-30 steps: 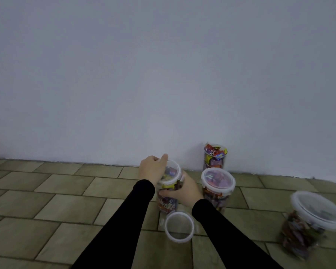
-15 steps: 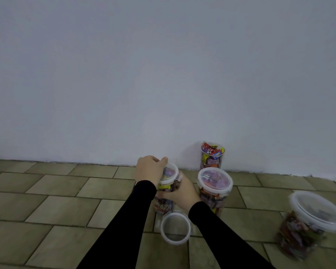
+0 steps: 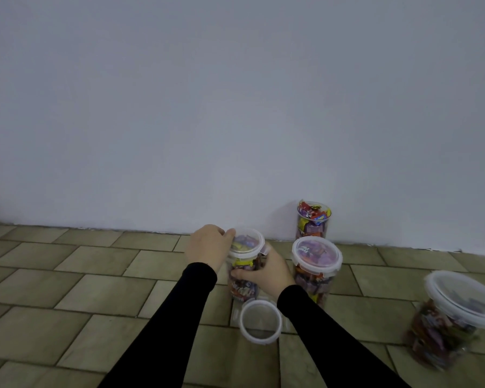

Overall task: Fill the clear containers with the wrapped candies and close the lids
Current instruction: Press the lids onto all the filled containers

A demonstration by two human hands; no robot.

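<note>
Hands on the lidded jar (image 3: 244, 264), barely shifted since a second ago.
Left hand (image 3: 207, 245) grips the lid (image 3: 247, 242) at nine o'clock, right hand (image 3: 266, 273) grasps the body; sealing likely underway.

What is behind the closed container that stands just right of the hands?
Behind that closed container an open container of wrapped candies stands by the wall. Its lower part is covered, so its base cannot be seen.

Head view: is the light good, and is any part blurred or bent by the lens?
Head view: light is dim and flat, with no glare on the wall. The container at the right edge is smeared and leans from wide-angle distortion. The container held by both hands is fairly sharp.
</note>
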